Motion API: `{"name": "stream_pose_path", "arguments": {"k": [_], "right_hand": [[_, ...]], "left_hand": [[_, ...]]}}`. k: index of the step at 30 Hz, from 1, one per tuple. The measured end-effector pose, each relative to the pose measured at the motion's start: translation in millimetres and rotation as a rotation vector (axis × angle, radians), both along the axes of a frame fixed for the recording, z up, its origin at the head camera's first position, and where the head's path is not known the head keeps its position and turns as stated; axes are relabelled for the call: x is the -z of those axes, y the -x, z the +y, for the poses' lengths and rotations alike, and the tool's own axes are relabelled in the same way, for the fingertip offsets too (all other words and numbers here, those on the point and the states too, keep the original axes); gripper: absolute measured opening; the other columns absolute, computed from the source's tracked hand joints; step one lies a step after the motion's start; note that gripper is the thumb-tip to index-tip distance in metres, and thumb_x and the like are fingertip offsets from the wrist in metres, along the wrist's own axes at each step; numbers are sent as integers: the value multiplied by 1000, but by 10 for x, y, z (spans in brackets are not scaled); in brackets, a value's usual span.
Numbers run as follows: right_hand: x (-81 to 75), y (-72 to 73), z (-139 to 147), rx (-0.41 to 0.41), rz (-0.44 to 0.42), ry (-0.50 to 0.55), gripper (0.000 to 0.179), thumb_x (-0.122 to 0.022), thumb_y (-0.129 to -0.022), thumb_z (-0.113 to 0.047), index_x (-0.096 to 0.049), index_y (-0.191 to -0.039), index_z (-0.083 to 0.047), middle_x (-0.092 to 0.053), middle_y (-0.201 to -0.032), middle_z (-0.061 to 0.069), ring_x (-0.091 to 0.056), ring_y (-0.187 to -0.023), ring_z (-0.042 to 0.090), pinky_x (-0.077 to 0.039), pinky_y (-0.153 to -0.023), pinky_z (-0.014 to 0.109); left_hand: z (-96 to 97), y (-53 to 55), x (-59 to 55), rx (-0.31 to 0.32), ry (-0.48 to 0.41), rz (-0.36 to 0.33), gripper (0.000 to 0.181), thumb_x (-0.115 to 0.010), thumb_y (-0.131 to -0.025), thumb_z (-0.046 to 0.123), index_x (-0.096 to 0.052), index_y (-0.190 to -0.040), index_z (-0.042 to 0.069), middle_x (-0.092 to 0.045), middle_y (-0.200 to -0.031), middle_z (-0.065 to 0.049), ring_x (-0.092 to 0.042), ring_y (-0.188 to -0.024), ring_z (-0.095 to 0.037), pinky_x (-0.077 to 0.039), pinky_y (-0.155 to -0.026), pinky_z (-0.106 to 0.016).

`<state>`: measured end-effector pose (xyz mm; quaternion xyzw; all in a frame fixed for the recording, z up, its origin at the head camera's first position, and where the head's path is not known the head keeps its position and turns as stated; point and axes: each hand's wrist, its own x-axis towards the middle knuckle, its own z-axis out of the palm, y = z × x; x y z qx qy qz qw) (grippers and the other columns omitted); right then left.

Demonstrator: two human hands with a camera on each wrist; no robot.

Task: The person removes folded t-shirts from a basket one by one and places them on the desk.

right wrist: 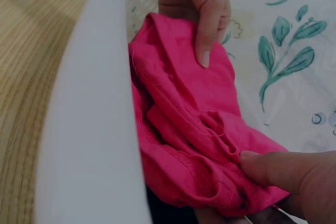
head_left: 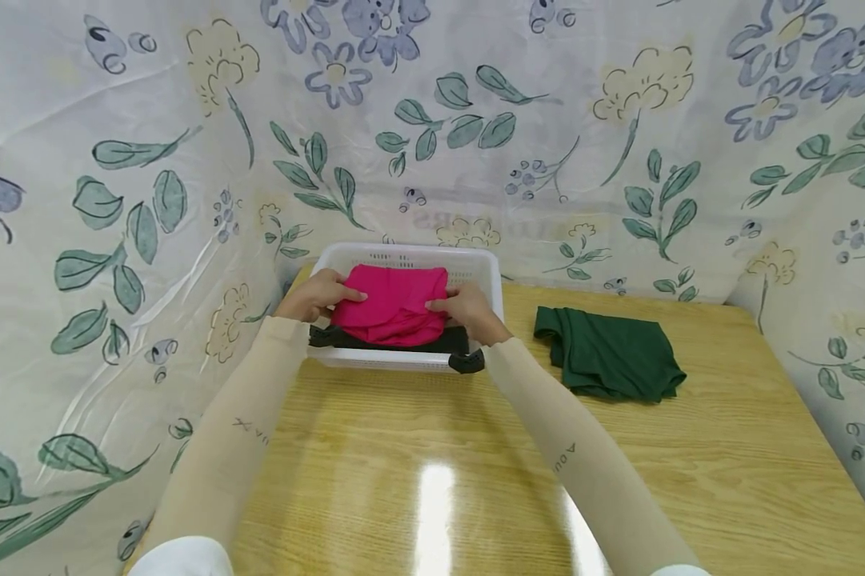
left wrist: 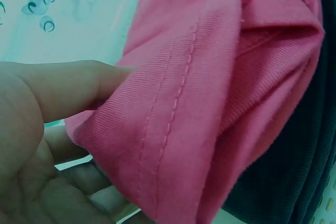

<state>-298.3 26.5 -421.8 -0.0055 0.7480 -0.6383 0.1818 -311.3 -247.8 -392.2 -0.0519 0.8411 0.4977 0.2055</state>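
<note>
A folded bright pink garment [head_left: 396,300] is held between both hands, inside a white plastic basket [head_left: 403,254]. My left hand [head_left: 320,296] grips its left side, thumb on top and fingers beneath, as the left wrist view also shows. On the opposite side my right hand [head_left: 471,310] pinches the cloth the same way; its thumb [right wrist: 273,169] presses on the folds in the right wrist view. Under the pink cloth lies a dark folded cloth [head_left: 432,342] in the basket, partly hidden. Stitched hems [left wrist: 168,124] show along the pink fabric's edge.
A dark green folded cloth [head_left: 608,354] lies on the wooden table [head_left: 374,448] to the right of the basket. Black handles [head_left: 466,362] sit at the basket's near corners. Floral sheeting [head_left: 432,144] walls in the table at the back and sides.
</note>
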Motion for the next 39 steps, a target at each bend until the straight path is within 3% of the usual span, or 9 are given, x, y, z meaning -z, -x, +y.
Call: {"name": "stream_pose_path", "arguments": {"k": [5, 19, 23, 32, 39], "right_hand": [[-47, -32, 21, 2, 27, 9, 25, -75, -95, -9, -71, -117, 1, -72, -97, 8, -69, -79, 14, -61, -82, 36], [-124, -56, 99, 0, 71, -13, 35, -76, -95, -12, -68, -127, 1, -70, -104, 9, -73, -82, 19, -60, -83, 34], [-143, -62, 132, -4, 76, -18, 33, -76, -96, -13, -69, -124, 2, -69, -99, 8, -71, -78, 17, -60, -81, 34], [-163, -99, 186, -21, 101, 29, 28, -73, -97, -12, -71, -122, 1, -72, -95, 9, -70, -75, 14, -61, -78, 33], [-218, -130, 223, -18, 111, 10, 29, -74, -97, -13, -71, -124, -1, -73, -96, 8, -68, -75, 14, -61, -78, 32]], "left_hand": [[-1, -23, -35, 4, -21, 16, 46, -68, -100, 14, -54, -138, -9, -65, -95, -2, -65, -79, -10, -58, -74, -30], [28, -75, -100, 8, -29, 85, 36, -67, -100, 12, -59, -127, -11, -67, -90, -1, -66, -76, -10, -58, -71, -28], [46, -106, -129, 25, -31, 117, 32, -67, -100, 11, -60, -123, -11, -67, -87, -1, -65, -74, -9, -58, -70, -27], [70, -143, -175, 44, -12, 139, 39, -64, -102, 16, -59, -130, -11, -67, -102, -7, -65, -81, -11, -57, -75, -25], [96, -172, -193, 38, -4, 170, 39, -65, -102, 18, -60, -130, -9, -66, -100, -7, -65, -80, -12, -56, -73, -23]]}}
